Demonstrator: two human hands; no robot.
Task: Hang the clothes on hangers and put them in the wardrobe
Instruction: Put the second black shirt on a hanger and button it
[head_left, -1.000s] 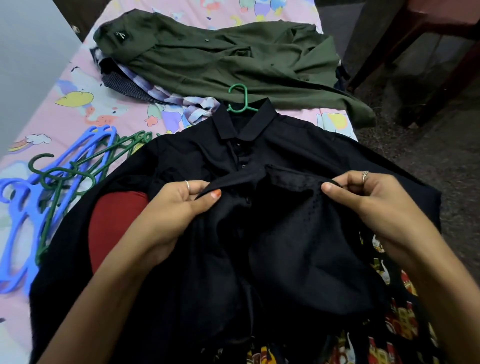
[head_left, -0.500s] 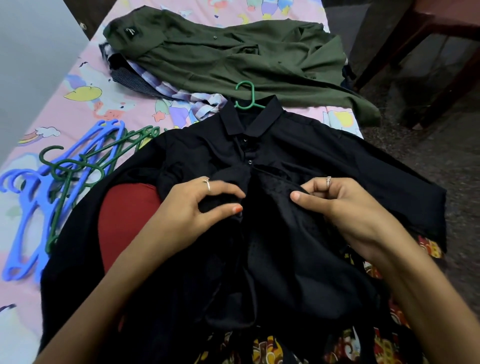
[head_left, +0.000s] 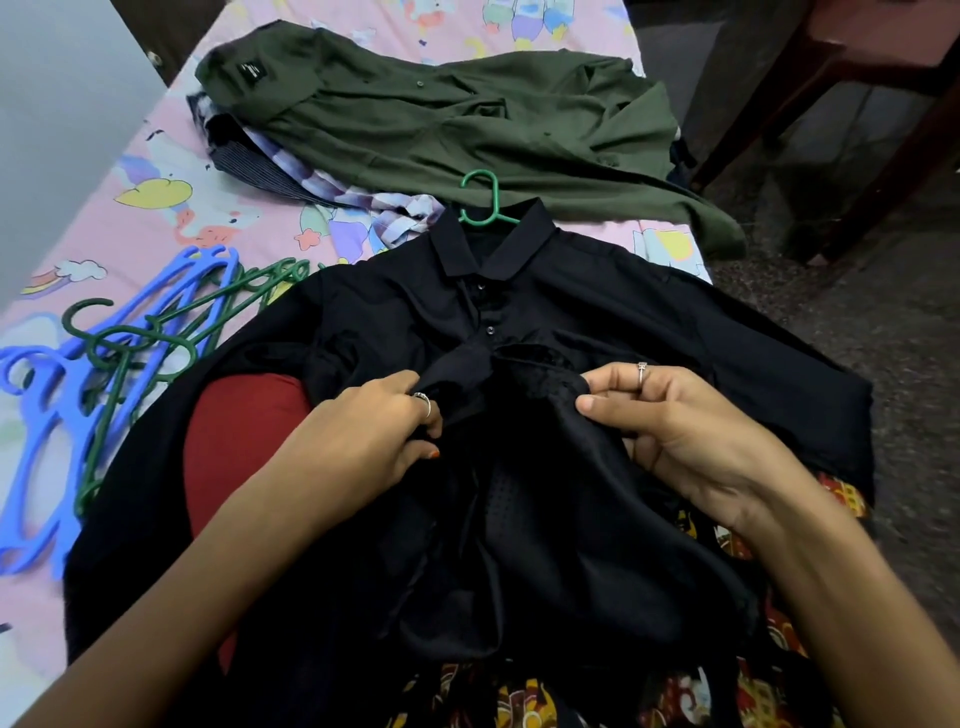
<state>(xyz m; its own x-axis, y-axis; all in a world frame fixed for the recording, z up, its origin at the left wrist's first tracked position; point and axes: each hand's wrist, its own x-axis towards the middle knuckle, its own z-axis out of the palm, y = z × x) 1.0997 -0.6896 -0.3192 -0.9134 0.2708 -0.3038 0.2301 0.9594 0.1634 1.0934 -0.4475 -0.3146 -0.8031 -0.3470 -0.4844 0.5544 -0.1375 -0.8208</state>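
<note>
Black shirt (head_left: 597, 291) front pinched by left hand (head_left: 374, 436), right hand (head_left: 670, 426).

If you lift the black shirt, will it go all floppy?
Probably floppy: the black shirt already bunches where both hands pinch it. It looks thin, so likely light. The green hanger at its collar should hold the shoulders up.

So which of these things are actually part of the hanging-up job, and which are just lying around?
Part of the job:
black shirt, gripped by left hand and right hand
green hanger inside it
green shirt
spare hangers

Just lying about:
cartoon bedsheet
red cushion
chair
</note>
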